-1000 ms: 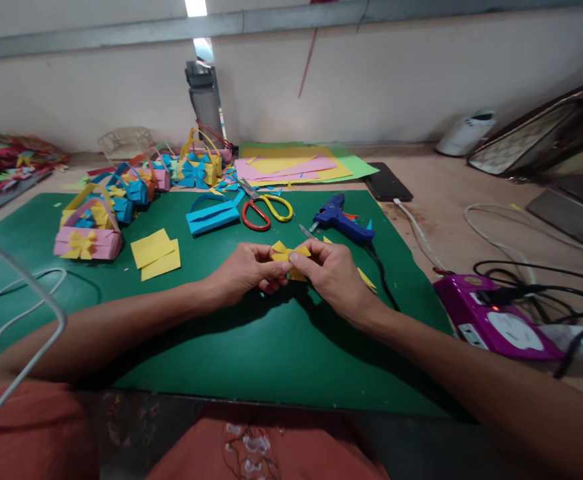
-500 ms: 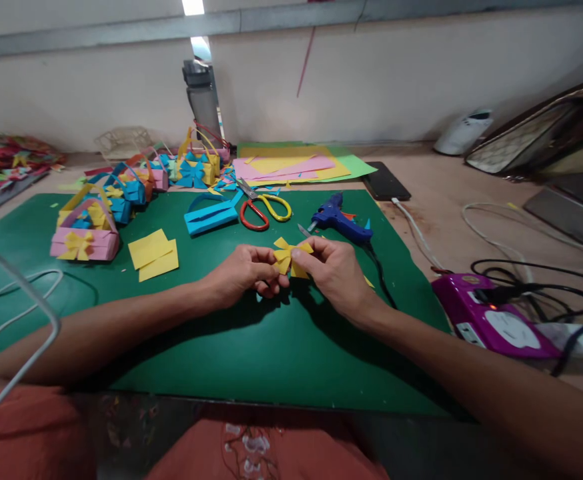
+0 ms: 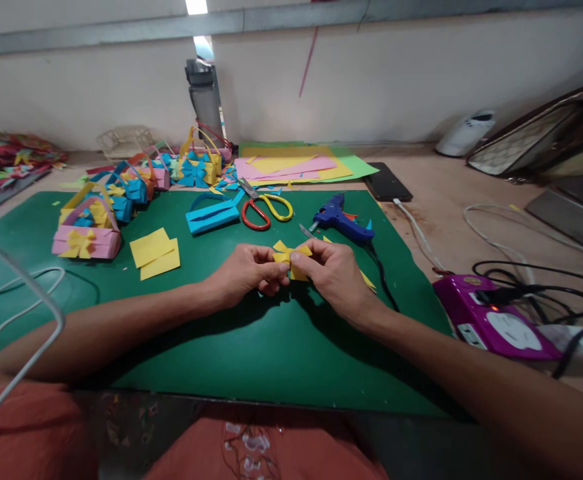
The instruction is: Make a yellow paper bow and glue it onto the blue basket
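Between my two hands, a little above the green mat (image 3: 251, 353), is a yellow paper bow (image 3: 282, 255). My left hand (image 3: 251, 270) pinches its left side with thumb and fingers. On its right side the thumb and fingers of my right hand (image 3: 332, 275) are closed too, hiding part of the bow. Just beyond the hands lie a blue glue gun (image 3: 341, 219) and scissors (image 3: 266, 207) with one red and one yellow handle. A blue paper basket (image 3: 213, 217) sits beside the scissors. Two yellow paper pieces (image 3: 155, 253) overlap left of my hands.
Several small paper baskets (image 3: 86, 240) with bows stand at the left. Coloured paper sheets (image 3: 291, 163), a phone (image 3: 390, 181) and a bottle (image 3: 204, 93) are at the back. At right is a purple power socket box (image 3: 496, 320) with cables; a white cable (image 3: 54, 313) loops at left.
My left thumb has moved up and right onto the front of the bow. The right hand keeps its pinch; the view has shifted slightly.
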`<state>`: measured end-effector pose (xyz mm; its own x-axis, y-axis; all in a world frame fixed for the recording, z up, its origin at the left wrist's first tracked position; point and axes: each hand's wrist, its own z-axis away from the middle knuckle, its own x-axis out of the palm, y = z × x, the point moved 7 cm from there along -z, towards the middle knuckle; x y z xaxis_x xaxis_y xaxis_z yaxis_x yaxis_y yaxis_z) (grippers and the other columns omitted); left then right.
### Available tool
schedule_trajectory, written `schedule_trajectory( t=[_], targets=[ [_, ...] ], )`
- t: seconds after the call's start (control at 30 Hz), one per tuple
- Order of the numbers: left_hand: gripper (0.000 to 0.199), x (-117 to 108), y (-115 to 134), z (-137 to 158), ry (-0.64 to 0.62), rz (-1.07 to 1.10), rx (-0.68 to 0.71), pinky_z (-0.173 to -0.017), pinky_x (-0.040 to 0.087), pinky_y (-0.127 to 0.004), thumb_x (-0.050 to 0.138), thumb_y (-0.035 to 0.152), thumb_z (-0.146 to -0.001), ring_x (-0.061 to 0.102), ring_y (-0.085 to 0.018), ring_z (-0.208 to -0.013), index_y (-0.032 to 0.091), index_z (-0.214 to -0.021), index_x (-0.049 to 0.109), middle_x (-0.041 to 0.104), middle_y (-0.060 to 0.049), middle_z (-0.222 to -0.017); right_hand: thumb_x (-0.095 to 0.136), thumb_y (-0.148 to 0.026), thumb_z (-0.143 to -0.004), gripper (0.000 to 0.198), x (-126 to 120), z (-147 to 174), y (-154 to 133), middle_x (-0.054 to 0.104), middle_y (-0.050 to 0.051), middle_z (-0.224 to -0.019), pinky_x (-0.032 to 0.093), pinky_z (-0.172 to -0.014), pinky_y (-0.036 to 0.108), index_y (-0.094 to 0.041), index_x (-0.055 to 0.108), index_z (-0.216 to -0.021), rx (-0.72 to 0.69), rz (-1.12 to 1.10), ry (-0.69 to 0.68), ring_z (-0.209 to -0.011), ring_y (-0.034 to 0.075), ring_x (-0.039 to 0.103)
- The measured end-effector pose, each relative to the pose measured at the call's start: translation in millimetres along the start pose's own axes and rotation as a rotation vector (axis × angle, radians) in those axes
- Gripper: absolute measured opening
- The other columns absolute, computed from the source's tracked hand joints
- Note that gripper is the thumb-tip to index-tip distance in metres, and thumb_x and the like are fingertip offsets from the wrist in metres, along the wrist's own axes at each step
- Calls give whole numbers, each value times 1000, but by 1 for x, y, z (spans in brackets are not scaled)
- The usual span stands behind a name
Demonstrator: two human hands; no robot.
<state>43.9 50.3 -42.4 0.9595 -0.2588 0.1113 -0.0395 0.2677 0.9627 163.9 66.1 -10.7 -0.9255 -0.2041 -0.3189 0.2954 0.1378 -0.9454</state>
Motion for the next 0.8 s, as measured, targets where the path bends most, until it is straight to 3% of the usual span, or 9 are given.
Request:
schedule_trajectory(
  t=[0.53,0.8],
  targets=[
    [21,-1,0,4,12,-84,-26,-46,46,-17,50,18,-89,54,-5,-46,12,-69,55,64,-2,-63,58,-29,-73,17,-7,-4,4,51,-3,-57,33,-48,24,-17,56,-62,6,-37,58,-51,8,41],
    [26,-4,5,4,44,-225,54,-43,40,-15,46,20,-90,50,-4,-42,14,-66,53,60,1,-57,58,-28,-73,17,-7,-4,6,50,-3,-56,31,-46,23,-17,55,-61,15,-40,47,-50,8,39]
  ],
)
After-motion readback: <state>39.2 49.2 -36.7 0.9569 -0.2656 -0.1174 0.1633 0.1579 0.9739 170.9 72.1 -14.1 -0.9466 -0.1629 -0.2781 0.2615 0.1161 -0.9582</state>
